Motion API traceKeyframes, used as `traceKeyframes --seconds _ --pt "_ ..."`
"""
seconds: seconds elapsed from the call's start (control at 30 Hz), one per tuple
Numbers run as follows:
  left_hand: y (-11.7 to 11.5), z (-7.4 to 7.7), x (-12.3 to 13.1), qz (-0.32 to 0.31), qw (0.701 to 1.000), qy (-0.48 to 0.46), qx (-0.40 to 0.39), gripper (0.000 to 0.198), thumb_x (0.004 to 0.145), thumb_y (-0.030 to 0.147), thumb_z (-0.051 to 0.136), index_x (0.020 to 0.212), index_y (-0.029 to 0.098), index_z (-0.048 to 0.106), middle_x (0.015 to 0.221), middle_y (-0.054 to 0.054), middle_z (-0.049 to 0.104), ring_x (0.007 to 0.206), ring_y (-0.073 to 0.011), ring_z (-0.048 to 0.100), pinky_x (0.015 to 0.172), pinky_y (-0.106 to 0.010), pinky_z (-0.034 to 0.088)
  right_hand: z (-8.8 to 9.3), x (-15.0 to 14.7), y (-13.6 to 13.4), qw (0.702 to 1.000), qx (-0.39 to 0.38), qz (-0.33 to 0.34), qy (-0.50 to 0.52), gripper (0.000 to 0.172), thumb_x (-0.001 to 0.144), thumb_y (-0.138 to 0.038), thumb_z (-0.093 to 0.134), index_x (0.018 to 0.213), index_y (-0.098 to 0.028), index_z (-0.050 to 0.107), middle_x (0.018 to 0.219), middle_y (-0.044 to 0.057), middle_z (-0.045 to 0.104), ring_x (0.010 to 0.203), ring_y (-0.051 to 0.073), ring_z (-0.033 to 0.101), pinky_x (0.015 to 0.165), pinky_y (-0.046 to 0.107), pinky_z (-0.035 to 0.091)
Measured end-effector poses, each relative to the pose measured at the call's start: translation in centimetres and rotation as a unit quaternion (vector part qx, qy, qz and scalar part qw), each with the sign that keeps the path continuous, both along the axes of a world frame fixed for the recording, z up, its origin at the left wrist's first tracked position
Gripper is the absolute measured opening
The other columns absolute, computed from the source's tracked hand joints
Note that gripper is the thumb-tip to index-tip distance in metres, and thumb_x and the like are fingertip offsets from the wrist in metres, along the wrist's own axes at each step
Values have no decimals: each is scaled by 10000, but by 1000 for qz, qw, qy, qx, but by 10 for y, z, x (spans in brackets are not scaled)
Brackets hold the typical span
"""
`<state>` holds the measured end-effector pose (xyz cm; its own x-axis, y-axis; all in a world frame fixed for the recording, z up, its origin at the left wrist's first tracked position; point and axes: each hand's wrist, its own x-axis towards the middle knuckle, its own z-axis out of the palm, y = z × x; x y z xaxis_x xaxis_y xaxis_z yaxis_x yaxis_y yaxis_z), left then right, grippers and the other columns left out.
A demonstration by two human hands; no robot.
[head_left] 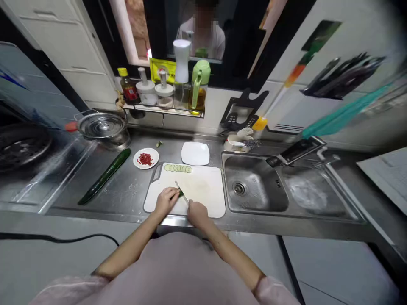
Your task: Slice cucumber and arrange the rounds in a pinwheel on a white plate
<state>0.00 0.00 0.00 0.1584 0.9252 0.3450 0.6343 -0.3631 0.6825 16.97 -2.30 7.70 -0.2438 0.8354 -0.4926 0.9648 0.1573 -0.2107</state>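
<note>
On the white cutting board (203,186), my right hand (197,213) is closed around the handle of a kitchen knife (182,191). Its blade points away to the upper left and touches the end of a short green piece of cucumber (180,192). My left hand (166,201) presses down on that piece with bent fingers, hiding most of it. A row of thin cucumber slices (178,168) lies along the far edge of the board. To the left, a long whole cucumber (104,176) rests on the steel counter.
Behind the board stand a white square plate (195,153) and a small plate of chopped red pieces (146,158). A sink (254,182) adjoins the board's right side. A lidded steel pot (103,127) is at the back left, beside a rack of bottles (163,108).
</note>
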Motion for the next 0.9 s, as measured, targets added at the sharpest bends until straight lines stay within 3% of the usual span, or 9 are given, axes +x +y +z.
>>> traceKeyframes --seconds 0.2,0.4,0.63,0.77,0.9 --pt "1 1 -1 5 1000 -9 -11 229 907 310 518 995 229 712 963 -57 707 928 -167 634 859 -318 515 1 -4 8 1000 -16 -12 0 325 886 -115 359 1149 -122 549 1044 163 683 981 253 652 758 328 468" --pt "5 7 -2 21 999 5 -46 237 905 310 501 965 232 716 981 -46 718 950 -168 640 887 -313 502 10 10 13 999 -9 -38 29 301 899 -187 363 1082 -158 600 1023 138 692 957 236 646 739 307 435" --pt "5 18 -1 115 988 10 -106 285 908 363 484 1051 241 698 1062 -37 714 1002 -196 630 917 -340 476 23 35 5 995 79 -59 4 370 919 -287 386 1245 -198 536 1006 106 695 929 229 637 761 307 400" --pt "11 28 1 164 983 -20 -78 323 913 367 465 1131 225 655 1096 -53 691 1031 -203 613 925 -350 471 26 45 2 991 119 -57 -14 487 884 -289 484 1361 -198 446 1099 105 662 1009 236 594 826 309 386" --pt "24 44 8 118 993 7 -26 328 904 374 483 1151 235 649 1144 -58 655 1108 -211 561 992 -368 431 25 51 -1 989 134 -48 -30 509 895 -295 500 1387 -190 426 1094 119 653 1044 242 565 858 316 380"
